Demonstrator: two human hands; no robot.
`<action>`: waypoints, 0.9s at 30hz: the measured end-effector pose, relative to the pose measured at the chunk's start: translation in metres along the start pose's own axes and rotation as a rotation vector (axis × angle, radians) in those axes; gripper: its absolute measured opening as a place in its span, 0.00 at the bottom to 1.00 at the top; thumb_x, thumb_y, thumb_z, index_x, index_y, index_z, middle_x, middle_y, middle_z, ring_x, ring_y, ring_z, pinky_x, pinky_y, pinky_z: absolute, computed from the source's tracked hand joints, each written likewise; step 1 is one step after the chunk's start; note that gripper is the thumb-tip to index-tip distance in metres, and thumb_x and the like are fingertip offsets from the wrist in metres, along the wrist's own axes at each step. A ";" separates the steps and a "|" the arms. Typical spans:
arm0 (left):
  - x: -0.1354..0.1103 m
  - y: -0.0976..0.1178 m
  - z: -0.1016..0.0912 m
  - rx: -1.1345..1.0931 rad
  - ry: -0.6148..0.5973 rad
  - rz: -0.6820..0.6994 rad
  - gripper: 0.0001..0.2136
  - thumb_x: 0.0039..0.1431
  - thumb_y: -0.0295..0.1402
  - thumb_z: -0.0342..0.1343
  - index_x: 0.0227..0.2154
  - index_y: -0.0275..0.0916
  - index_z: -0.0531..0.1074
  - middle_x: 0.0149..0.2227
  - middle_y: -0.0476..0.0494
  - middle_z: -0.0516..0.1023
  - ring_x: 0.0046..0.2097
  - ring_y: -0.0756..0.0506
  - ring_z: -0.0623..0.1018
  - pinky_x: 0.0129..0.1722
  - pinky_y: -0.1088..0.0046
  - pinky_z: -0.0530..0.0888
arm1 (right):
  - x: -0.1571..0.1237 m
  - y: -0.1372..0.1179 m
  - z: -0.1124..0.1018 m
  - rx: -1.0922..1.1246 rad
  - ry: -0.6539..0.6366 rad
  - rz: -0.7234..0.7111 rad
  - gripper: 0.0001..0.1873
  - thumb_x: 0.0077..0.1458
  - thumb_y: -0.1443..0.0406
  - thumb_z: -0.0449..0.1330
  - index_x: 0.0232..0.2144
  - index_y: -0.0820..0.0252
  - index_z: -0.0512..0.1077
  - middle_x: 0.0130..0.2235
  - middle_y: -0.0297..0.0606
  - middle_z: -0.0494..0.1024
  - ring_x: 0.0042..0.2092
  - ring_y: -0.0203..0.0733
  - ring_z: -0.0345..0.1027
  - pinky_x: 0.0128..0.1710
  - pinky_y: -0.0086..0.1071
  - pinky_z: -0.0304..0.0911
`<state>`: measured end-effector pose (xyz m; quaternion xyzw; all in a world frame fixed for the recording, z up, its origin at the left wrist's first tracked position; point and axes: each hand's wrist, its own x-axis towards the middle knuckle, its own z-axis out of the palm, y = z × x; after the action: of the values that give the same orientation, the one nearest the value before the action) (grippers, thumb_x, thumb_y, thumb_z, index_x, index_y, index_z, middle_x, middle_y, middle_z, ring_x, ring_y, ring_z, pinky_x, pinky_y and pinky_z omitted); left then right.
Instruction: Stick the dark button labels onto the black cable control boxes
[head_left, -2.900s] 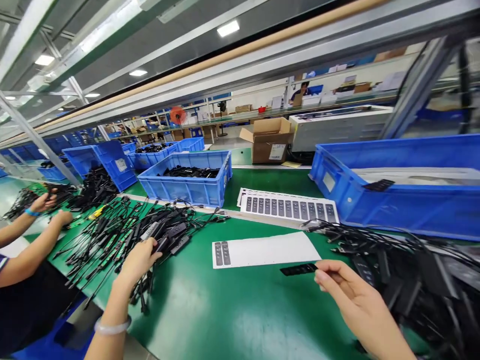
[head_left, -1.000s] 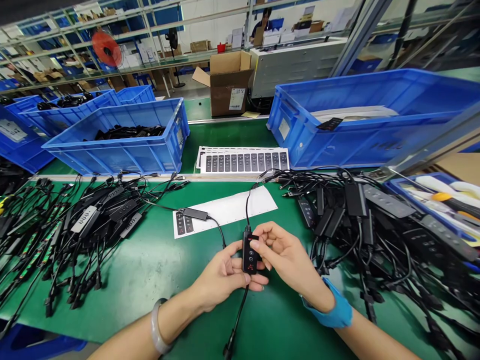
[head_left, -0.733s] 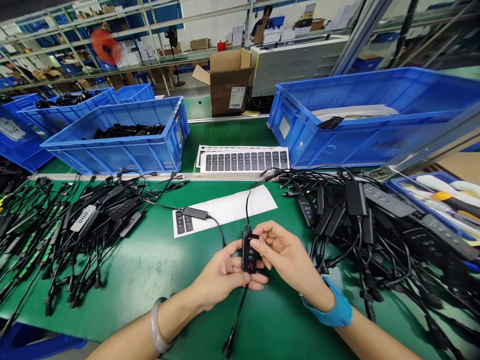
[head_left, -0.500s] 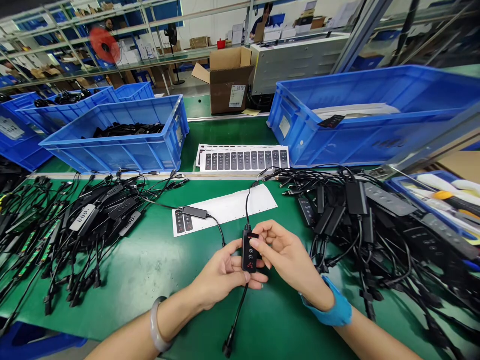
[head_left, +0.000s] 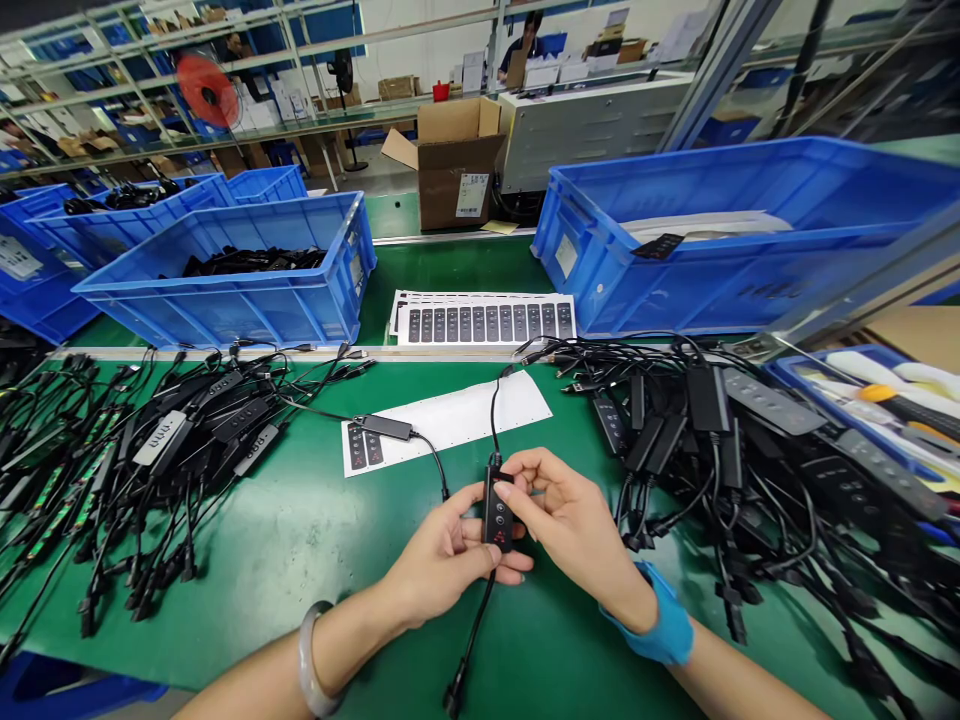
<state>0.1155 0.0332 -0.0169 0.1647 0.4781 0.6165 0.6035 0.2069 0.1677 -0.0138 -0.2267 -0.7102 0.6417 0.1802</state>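
Note:
A small black inline controller [head_left: 498, 515] with a button label on its face is held above the green table [head_left: 315, 540], cables running out of both its ends. My left hand [head_left: 442, 555] grips it from the left and below. My right hand [head_left: 562, 520] pinches its upper end, thumb pressed on the label. Just behind lies a white backing sheet [head_left: 465, 415] with two black labels left at its left end, and a second controller [head_left: 385, 427] rests on it.
Heaps of black cabled controllers lie at the left [head_left: 172, 450] and at the right [head_left: 720, 430]. A full label sheet [head_left: 484, 320] lies farther back. Blue bins stand at the back left [head_left: 225, 290] and right [head_left: 712, 270]; a cardboard box [head_left: 457, 165] sits beyond.
Early on my left hand was in the left heap and my right held a loose black label. Since a second ago both hands hold the controller nearly still; the right thumb has shifted slightly.

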 end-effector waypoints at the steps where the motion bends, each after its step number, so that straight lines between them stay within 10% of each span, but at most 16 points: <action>1: 0.000 0.000 0.001 0.004 0.001 -0.003 0.32 0.52 0.39 0.65 0.57 0.36 0.61 0.47 0.32 0.75 0.44 0.39 0.79 0.45 0.63 0.74 | 0.000 0.000 0.000 -0.006 0.001 -0.004 0.14 0.56 0.55 0.60 0.35 0.61 0.68 0.27 0.35 0.64 0.25 0.34 0.62 0.20 0.24 0.67; 8: -0.001 -0.001 0.003 0.010 0.021 0.011 0.33 0.50 0.43 0.66 0.56 0.35 0.60 0.43 0.33 0.76 0.43 0.41 0.79 0.43 0.67 0.74 | 0.001 0.012 0.001 -0.044 0.022 0.018 0.15 0.57 0.56 0.59 0.41 0.60 0.65 0.27 0.32 0.63 0.25 0.34 0.61 0.21 0.25 0.67; 17: 0.000 0.001 0.005 -0.028 -0.013 0.044 0.26 0.45 0.33 0.70 0.47 0.34 0.69 0.35 0.43 0.77 0.33 0.49 0.77 0.38 0.72 0.75 | -0.003 0.004 0.003 -0.054 -0.224 0.148 0.46 0.46 0.62 0.65 0.63 0.56 0.48 0.48 0.44 0.64 0.38 0.40 0.66 0.33 0.31 0.70; 23: 0.003 -0.001 0.004 0.014 -0.001 0.011 0.21 0.50 0.44 0.66 0.36 0.30 0.71 0.30 0.39 0.77 0.28 0.49 0.77 0.27 0.79 0.73 | 0.002 0.009 0.007 -0.078 -0.150 0.061 0.19 0.59 0.53 0.56 0.46 0.60 0.64 0.29 0.33 0.66 0.28 0.35 0.60 0.27 0.26 0.60; 27: 0.005 -0.005 0.003 -0.011 0.061 -0.016 0.25 0.50 0.48 0.64 0.41 0.31 0.69 0.32 0.39 0.77 0.28 0.49 0.78 0.27 0.77 0.75 | 0.007 0.014 0.004 -0.070 -0.096 0.029 0.24 0.66 0.50 0.44 0.45 0.61 0.68 0.28 0.35 0.68 0.29 0.36 0.62 0.29 0.27 0.61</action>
<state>0.1197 0.0379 -0.0211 0.1387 0.4942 0.6188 0.5947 0.1999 0.1689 -0.0281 -0.2123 -0.7367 0.6290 0.1286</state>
